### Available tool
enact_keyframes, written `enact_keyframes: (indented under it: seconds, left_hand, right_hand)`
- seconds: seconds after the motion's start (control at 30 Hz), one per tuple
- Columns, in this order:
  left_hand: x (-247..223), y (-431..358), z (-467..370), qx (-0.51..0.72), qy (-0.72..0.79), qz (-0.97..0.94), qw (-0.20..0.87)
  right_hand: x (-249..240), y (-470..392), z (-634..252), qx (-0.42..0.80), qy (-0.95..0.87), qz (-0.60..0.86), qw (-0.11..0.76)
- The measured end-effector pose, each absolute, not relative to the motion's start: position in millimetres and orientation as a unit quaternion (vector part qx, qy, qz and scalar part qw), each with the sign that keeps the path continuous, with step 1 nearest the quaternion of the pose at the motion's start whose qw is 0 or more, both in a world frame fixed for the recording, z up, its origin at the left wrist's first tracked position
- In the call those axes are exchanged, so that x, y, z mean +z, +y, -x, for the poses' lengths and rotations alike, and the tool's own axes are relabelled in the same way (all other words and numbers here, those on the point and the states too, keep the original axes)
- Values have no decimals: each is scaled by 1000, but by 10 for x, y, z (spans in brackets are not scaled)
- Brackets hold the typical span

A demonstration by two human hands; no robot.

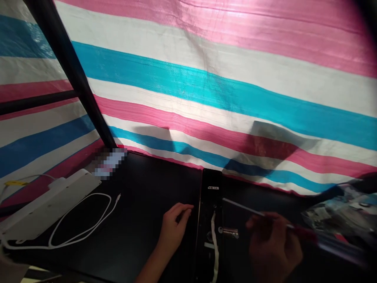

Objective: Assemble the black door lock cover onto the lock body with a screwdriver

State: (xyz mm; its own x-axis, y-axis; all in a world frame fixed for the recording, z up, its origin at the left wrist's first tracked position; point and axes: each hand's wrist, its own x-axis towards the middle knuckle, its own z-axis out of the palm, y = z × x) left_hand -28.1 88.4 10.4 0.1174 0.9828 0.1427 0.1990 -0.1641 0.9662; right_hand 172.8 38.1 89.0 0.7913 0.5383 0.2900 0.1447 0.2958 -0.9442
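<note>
My right hand (pixel 273 245) is closed round a screwdriver (pixel 244 206), its thin metal shaft pointing left and its handle blurred at the right. The shaft's tip is near the right edge of a long black device (pixel 206 196), which bears a small white label and a whitish strip or cable (pixel 215 247). To the left of this device, my left hand (pixel 176 220) is just above or on the table, thumb and forefinger tips nearly together; anything between them is too small to make out. A small shiny cylinder (pixel 230 232) lies at the device's right edge.
On the left stand a white power strip or box (pixel 55 204) and a looped white cable (pixel 88 230). Clear plastic bags (pixel 344 212) are heaped at the right. A striped sheet (pixel 206 86) hangs behind the black table (pixel 141 188), beside a dark frame pole (pixel 67 70).
</note>
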Motion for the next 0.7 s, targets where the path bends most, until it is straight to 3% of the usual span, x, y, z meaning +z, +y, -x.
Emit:
enact_keyframes:
  seconds: [0.07,0.13,0.3,0.5,0.7]
  left_hand:
    - [-24,968,383,427,503,-662,357]
    - [-144,1044,453,393,519,-698,298]
    - [-207,1112,496,373,520,-719,271]
    - [64,777,342,395,565,-615,383]
    - [15,215,-98,389,496,-547,551]
  right_hand:
    - [1008,596,-1927,53,-307,600,737]
    - [1075,806,-2082,-11,-378,636,672]
    - [1025,1113,-2219,-80,-526,634,561]
    - [1028,1138,-2249,-111,-606,611,497]
    - [1293,1317,-2274,-72,-718,541,431]
